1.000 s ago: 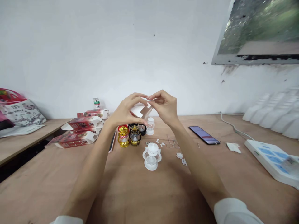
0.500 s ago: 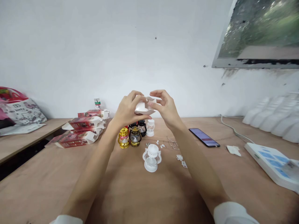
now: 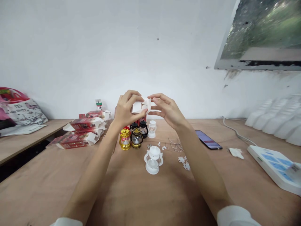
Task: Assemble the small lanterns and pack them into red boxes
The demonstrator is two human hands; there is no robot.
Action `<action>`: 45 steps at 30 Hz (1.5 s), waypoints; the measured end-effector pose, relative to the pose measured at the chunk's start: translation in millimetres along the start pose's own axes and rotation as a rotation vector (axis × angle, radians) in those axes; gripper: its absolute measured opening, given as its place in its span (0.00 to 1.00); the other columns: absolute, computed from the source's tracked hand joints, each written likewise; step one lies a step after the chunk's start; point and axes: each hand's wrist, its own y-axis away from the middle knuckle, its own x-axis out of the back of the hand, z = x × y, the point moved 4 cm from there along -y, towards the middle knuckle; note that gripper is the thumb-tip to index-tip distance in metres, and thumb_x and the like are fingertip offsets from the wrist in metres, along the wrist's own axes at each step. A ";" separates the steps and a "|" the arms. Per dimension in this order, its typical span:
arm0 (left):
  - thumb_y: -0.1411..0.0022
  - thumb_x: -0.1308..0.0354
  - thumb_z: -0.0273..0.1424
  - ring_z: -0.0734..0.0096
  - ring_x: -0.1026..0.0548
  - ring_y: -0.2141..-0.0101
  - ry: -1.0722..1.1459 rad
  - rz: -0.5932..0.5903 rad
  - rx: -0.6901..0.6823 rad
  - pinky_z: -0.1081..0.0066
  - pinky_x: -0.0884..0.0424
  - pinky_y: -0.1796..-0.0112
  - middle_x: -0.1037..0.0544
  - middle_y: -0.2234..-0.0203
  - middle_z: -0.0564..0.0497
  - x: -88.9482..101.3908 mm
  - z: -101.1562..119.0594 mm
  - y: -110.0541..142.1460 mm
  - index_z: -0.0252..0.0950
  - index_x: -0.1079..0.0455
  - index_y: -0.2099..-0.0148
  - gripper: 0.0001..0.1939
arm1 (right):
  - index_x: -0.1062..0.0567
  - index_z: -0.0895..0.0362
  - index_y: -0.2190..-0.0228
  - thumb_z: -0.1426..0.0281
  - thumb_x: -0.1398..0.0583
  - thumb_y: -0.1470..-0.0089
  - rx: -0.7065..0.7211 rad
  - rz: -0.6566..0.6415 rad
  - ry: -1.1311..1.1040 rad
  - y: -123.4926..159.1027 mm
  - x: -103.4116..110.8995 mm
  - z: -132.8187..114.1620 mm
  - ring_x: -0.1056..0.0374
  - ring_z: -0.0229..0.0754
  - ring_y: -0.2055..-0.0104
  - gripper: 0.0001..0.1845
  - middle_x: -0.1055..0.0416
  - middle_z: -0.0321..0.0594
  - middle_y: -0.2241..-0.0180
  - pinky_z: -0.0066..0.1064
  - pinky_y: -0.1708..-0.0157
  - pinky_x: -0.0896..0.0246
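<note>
My left hand (image 3: 128, 108) is closed around a small cardboard box (image 3: 137, 107), raised above the table with its white end flaps toward the right. A red printed side shows below the fingers. My right hand (image 3: 168, 110) is at the flap end, fingers apart and tips at the flap edge. Beneath them on the table stands a white miniature lantern (image 3: 153, 160). Behind it are a gold lantern (image 3: 125, 139), a bronze-coloured lantern (image 3: 136, 138), a black lantern (image 3: 143, 128) and another white lantern (image 3: 152, 129).
Red cardboard boxes (image 3: 82, 131) lie piled at left, with a patterned bag (image 3: 23, 111) beyond. Wire pieces (image 3: 175, 145) and small white parts (image 3: 184, 162) lie right of the front lantern. Farther right are a phone (image 3: 208, 139), a cable (image 3: 237, 133) and a white device (image 3: 275, 166).
The box has turned in my left hand and moved slightly left. My right thumb and fingers have shifted from the box's opening to the outer edge of its flap.
</note>
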 end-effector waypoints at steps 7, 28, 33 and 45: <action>0.47 0.40 0.39 0.62 0.29 0.58 -0.041 -0.053 -0.041 0.61 0.36 0.59 0.27 0.60 0.48 -1.0 7.1 -0.7 0.42 0.35 0.61 0.12 | 0.33 0.55 0.70 0.63 0.36 0.57 0.049 0.068 0.140 0.3 -0.6 2.0 0.33 0.37 0.65 0.13 0.33 0.36 0.64 0.36 0.64 0.31; 0.45 0.55 0.57 0.61 0.28 0.58 0.191 0.134 -0.052 0.58 0.32 0.58 0.26 0.61 0.46 -11.7 15.7 12.6 0.42 0.41 0.52 0.28 | 0.33 0.53 0.57 0.49 0.35 0.61 -0.106 -0.156 -0.122 -5.5 -19.5 30.0 0.32 0.46 0.57 0.32 0.29 0.44 0.57 0.38 0.62 0.30; 0.36 0.69 0.51 0.62 0.31 0.51 0.227 0.204 0.247 0.60 0.32 0.56 0.30 0.55 0.45 -19.6 -4.8 15.6 0.42 0.42 0.50 0.25 | 0.34 0.51 0.56 0.53 0.35 0.58 0.005 0.011 0.092 -9.0 -19.6 29.4 0.34 0.46 0.52 0.30 0.32 0.43 0.53 0.42 0.54 0.34; 0.47 0.40 0.36 0.67 0.27 0.72 0.346 -0.188 0.476 0.66 0.31 0.73 0.26 0.68 0.49 32.7 -44.3 9.7 0.40 0.34 0.53 0.18 | 0.33 0.50 0.53 0.65 0.37 0.50 0.514 -0.389 0.865 26.5 -66.9 -5.0 0.53 0.50 0.37 0.21 0.42 0.42 0.42 0.51 0.38 0.55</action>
